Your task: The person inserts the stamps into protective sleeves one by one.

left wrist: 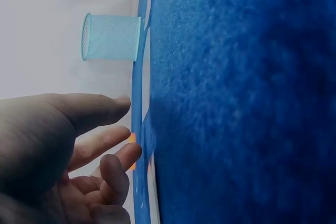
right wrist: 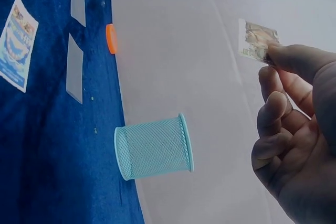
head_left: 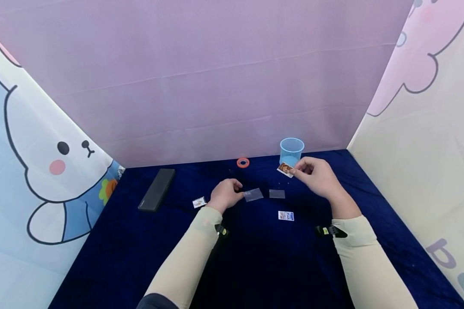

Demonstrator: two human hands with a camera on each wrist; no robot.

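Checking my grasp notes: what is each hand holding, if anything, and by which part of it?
The right hand pinches a card by one end; the left hand holds nothing.

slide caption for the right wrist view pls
Right hand pinches a small picture card; beyond it, a light-blue mesh cup, an orange ring and two translucent rectangles on blue cloth.

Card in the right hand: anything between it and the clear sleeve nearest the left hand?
Nothing visible: the right hand holds the card raised, with open space toward the sleeve by the left hand. The other sleeve lies to its right, off the direct line.
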